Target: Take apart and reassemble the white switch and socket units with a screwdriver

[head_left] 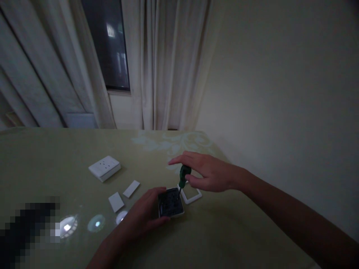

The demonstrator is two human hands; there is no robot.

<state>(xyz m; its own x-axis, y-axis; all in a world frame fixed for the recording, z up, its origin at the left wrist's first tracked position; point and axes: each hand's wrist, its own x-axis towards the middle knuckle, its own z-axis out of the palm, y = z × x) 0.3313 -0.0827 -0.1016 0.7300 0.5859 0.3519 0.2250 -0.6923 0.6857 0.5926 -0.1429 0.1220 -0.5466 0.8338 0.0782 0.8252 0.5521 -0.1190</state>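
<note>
My left hand [150,211] grips a small square switch or socket body [170,203] by its sides, its dark inner face turned up and a white rim around it. In my right hand [200,172] is a screwdriver [184,175] with a green handle, held nearly upright. Its shaft reaches down to the right part of the dark face; the tip's exact spot is too small to make out. Just behind and right of the body lies a white square frame [192,198], partly covered by the screwdriver and my right hand.
A white wall socket [104,168] sits on the table [238,231] to the left. Two white rectangular plates, one wider [116,202] and one narrower [131,189], lie near my left hand. Curtains [174,67] and a wall [280,93] border the table. A blurred dark shape fills the lower left.
</note>
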